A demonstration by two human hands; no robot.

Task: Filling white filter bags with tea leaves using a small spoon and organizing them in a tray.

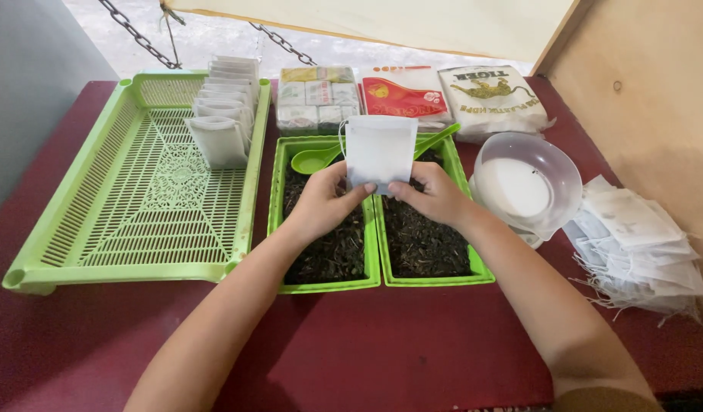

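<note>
Dark red covers the counter [382, 343], and lots of things sit on it close to the person so they are easy to reach. Both hands are up in the middle and they hold one small white bag [380, 151] between them. The left hand [321, 204] pinches the bag's bottom left corner, and the right hand [437, 194] pinches the bottom right corner, so each grip is closed on the bag and it stands flat and upright. The bag hangs right over two small green trays [376, 259] that sit side by side and are full of dark, dry tea leaves [420, 244]; anything that drops would land back in the trays. A green spoon [313, 160] rests at the far end of the left tray, with its handle going behind the bag. To the left is a big green basket tray [138, 191] with holes, and a neat row of white bags [225, 107] stands in its far right corner, leaning on each other so they stay up. To the right is a clear bowl [528, 183] with a white inside, and next to it lies a messy pile of flat white bags [641, 252] with strings. At the back, some packets [405, 95] lie in a row by the wall
</note>
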